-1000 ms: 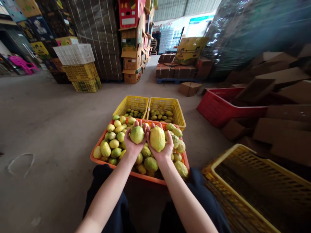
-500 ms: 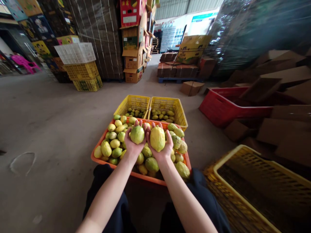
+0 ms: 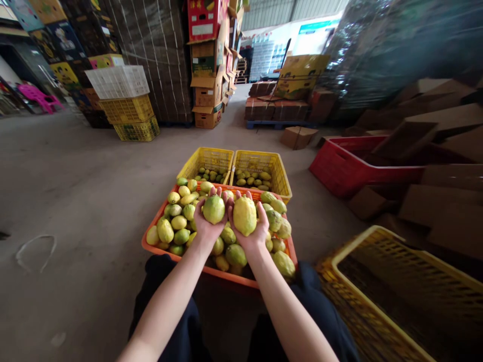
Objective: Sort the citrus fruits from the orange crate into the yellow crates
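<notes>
My left hand (image 3: 206, 232) lies palm up and cups a round, mostly green lemon (image 3: 214, 209). In my right hand (image 3: 257, 235), also palm up, rests a larger, bumpy yellow lemon (image 3: 245, 216). Both hands are side by side, fingers curled up around the fruit and pointing away from me. Beneath them stands a shallow orange crate (image 3: 231, 279) heaped with green and yellow lemons (image 3: 165, 231). The hands and forearms hide part of the heap.
Two yellow crates (image 3: 284, 176) with smaller lemons (image 3: 253, 178) stand just beyond the orange one. On my right are another yellow crate (image 3: 372, 291), a red crate (image 3: 339, 168) and loose cardboard (image 3: 441, 208). Stacked boxes (image 3: 207, 95) and a loaded pallet (image 3: 279, 108) stand farther back.
</notes>
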`<state>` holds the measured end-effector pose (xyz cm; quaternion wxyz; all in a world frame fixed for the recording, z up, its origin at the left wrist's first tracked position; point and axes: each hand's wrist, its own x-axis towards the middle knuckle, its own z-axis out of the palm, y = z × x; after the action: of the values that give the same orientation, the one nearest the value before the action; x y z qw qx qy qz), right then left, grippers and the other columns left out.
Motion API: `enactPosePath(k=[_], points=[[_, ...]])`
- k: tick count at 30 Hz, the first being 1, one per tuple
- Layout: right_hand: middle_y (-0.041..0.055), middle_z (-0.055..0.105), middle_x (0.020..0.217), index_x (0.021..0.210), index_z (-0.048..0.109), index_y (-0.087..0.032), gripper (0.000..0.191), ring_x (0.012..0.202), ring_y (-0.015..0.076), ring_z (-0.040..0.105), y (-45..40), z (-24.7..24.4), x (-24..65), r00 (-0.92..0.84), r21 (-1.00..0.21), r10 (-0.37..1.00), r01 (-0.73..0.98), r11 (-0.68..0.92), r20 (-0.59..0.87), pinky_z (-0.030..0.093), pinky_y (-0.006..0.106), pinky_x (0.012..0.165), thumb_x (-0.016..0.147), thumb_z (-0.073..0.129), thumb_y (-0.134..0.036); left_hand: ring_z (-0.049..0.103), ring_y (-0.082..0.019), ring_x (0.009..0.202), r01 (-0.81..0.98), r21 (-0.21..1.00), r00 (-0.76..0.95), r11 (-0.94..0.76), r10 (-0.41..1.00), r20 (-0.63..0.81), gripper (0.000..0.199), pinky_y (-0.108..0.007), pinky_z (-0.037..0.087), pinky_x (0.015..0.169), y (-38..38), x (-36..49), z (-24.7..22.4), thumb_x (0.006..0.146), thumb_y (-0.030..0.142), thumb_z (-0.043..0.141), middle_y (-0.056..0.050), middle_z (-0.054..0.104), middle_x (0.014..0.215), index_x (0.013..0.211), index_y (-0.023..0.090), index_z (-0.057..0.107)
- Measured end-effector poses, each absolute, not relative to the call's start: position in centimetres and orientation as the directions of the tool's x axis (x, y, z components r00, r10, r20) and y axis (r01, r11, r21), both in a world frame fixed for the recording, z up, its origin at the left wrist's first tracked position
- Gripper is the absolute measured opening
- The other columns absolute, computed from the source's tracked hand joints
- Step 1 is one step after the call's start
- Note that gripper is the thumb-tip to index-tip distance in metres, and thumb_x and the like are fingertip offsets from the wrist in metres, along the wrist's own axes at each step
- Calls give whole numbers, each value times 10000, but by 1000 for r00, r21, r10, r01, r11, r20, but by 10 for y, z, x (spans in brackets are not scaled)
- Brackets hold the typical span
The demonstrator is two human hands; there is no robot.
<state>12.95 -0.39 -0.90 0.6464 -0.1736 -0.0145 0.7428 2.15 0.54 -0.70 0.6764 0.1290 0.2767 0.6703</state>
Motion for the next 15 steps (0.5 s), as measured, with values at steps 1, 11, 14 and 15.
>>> enactPosePath(k=[1, 11, 14, 15], points=[[5, 796, 1140, 1277, 685, -330, 373, 996, 228, 761, -4, -9, 130, -100, -249, 965, -955, -162, -242, 627, 455, 940, 923, 570, -360, 588, -237, 1385, -846, 529, -48, 72, 977, -209, 466, -415, 561, 1064, 6, 22, -7, 1001, 310, 290, -72, 681, 1406, 1314, 234, 626], [7, 796, 1151, 1113, 730, -285, 257, 1000, 183, 751, -7, 5, 181, 48, -259, 971, -966, -14, -232, 638, 290, 765, 910, 576, -322, 761, -290, 1024, -170, 700, 436, 694, 689, -578, 357, -307, 587, 702, -28, 24, -37, 995, 342, 448, -94, 764, 866, 1109, 137, 716], [18, 790, 1188, 1129, 730, -280, 274, 1017, 187, 750, -14, 9, 200, 65, -253, 971, -968, 5, -230, 642, 294, 751, 894, 590, -295, 771, -320, 979, 388, 634, 444, 669, 467, -765, 181, -373, 586, 700, -44, 21, -54, 914, 297, 622, -45, 697, 699, 900, 153, 731], [22, 789, 1191, 1132, 731, -279, 279, 1009, 186, 752, -16, 10, 204, 72, -253, 971, -967, 12, -230, 643, 294, 744, 893, 588, -291, 771, -328, 979, 490, 597, 412, 635, 435, -801, 151, -390, 593, 700, -42, 19, -55, 893, 287, 654, -43, 687, 685, 855, 157, 720]])
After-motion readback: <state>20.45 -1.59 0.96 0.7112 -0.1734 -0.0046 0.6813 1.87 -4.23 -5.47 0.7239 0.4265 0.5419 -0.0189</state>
